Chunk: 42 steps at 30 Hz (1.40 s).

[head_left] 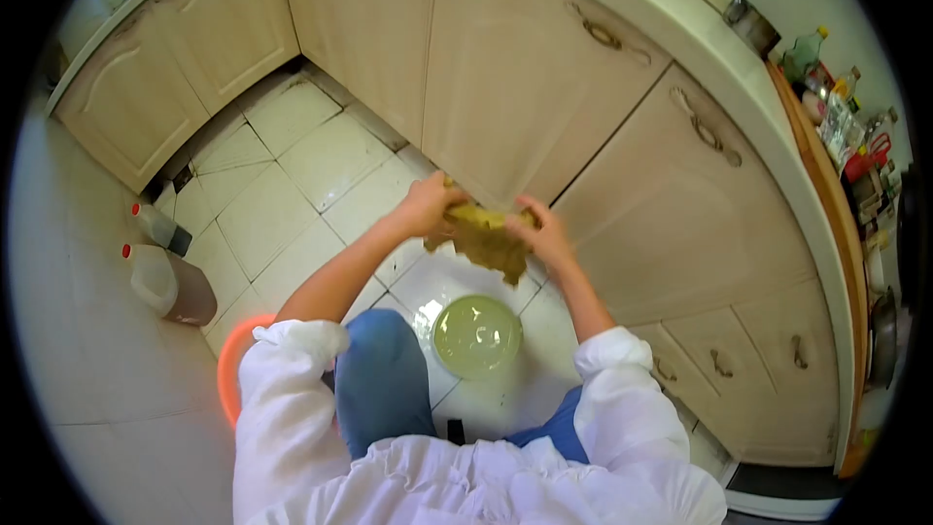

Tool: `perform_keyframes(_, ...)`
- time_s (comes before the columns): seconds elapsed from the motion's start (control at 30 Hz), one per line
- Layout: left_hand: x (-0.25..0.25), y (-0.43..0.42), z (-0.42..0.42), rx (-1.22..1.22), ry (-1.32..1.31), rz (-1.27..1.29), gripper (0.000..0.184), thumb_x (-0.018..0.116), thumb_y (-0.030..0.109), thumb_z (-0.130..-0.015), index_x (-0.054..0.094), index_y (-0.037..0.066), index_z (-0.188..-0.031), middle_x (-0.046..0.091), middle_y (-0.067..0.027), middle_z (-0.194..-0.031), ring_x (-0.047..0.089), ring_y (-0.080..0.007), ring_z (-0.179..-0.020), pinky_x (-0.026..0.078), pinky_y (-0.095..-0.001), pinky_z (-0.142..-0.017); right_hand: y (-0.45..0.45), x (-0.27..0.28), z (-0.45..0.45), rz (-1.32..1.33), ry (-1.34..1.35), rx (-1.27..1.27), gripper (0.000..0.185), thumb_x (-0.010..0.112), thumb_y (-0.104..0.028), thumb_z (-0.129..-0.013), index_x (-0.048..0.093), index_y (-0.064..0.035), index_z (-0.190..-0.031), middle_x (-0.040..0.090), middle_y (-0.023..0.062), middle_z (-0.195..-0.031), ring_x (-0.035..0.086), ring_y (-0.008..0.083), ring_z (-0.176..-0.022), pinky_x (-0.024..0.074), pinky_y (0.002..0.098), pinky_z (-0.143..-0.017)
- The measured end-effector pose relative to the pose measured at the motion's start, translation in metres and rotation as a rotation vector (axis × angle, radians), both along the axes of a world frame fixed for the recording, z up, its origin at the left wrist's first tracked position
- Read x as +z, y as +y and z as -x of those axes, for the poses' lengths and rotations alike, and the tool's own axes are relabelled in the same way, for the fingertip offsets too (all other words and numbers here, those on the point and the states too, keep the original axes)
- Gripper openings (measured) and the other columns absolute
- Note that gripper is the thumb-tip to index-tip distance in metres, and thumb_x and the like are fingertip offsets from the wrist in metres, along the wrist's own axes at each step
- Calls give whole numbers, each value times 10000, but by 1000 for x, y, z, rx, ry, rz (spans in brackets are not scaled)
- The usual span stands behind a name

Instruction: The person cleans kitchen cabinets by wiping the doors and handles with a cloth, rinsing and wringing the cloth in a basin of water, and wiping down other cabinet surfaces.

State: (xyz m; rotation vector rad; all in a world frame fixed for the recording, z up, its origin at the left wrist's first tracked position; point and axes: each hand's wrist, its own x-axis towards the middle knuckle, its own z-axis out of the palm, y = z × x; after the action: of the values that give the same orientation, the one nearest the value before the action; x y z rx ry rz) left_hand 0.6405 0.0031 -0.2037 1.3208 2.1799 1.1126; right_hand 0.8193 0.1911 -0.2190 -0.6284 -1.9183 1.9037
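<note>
A yellow-brown cloth (489,241) hangs stretched between my two hands, in front of the cabinet doors and above the tiled floor. My left hand (429,206) is closed on its left end. At the right end, the fingers of my right hand (542,231) are closed on the cloth. Below and nearer to me, a round green basin (476,336) stands on the floor between my knees, with shiny reflections inside it. The cloth does not touch the basin.
Beige cabinets (544,87) curve around the front and right. An orange basin (229,369) is beside my left leg. Two jugs with red caps, a larger one (175,287) and a smaller one (160,228), stand at the left wall. Bottles and pans crowd the right counter.
</note>
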Motion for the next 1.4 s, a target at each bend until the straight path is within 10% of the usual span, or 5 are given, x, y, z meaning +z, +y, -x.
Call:
perform_keyframes(0.23, 14, 18, 16, 343, 617, -396, 204, 690, 82, -620, 715, 128, -817, 523, -117, -901, 530, -318, -856, 412, -387, -806, -17, 41, 44, -1549, 84, -110, 269, 716, -234, -718, 651, -28, -878, 552, 205, -989, 556, 371, -903, 462, 443, -756)
perform_keyframes(0.33, 23, 43, 30, 1021, 577, -533, 259, 663, 52, -718, 652, 83, -975, 529, -123, -934, 531, -272, -884, 421, -381, -816, -38, 81, 87, -1099, -9, 42, 217, 649, -216, -754, 615, -27, -853, 569, 188, -959, 568, 363, -877, 461, 445, -718)
perform_keyframes(0.53, 15, 84, 62, 541, -1385, -1254, 464, 532, 291, -912, 358, 25, -1250, 498, -139, -1183, 476, -245, -1114, 407, -395, -904, -64, 109, 151, -1223, 100, 339, 214, 622, -181, -790, 581, 2, -893, 587, 182, -900, 570, 362, -802, 456, 430, -698)
perform_keyframes(0.93, 166, 227, 226, 991, 704, -847, 539, 434, 457, -890, 464, 64, -1256, 471, -191, -1306, 357, -402, -1262, 157, -480, -1117, 16, 252, 189, -1997, 253, 403, 422, 574, -7, -775, 530, -34, -1194, 557, 125, -1190, 514, 301, -1131, 368, 425, -1033)
perform_keyframes(1.4, -96, 210, 196, 704, -154, -289, 492, 435, 367, -917, 505, 60, -1295, 497, -192, -1330, 467, -344, -1221, 383, -413, -999, 11, 198, 129, -1871, 26, 280, 341, 617, -79, -780, 551, -57, -1114, 618, 116, -1026, 568, 269, -1042, 346, 519, -1020)
